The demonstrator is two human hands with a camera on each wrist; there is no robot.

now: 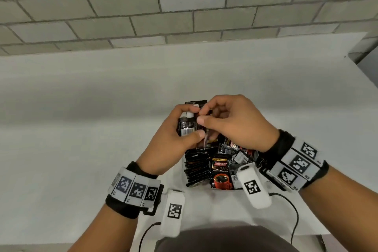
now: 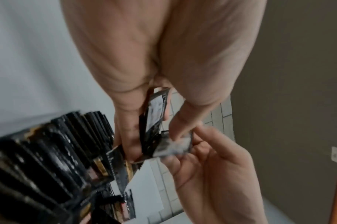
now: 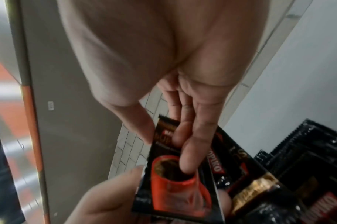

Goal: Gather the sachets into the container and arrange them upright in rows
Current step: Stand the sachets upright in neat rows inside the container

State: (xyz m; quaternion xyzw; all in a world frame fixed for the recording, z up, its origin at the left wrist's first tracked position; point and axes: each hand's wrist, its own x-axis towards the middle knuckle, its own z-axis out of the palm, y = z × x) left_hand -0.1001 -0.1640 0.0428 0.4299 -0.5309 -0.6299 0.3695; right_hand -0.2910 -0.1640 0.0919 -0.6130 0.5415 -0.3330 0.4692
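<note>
Low in the frame's centre, black sachets stand in a row inside the white container on the white surface, while above them the left hand grips a small stack and the right hand pinches one sachet.

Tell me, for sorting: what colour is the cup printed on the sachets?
Red-orange cup, clearest in right wrist view.

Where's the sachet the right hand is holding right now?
Head view, centre: the sachet is pinched edge-on by the right hand, against the left hand, above the container.
</note>
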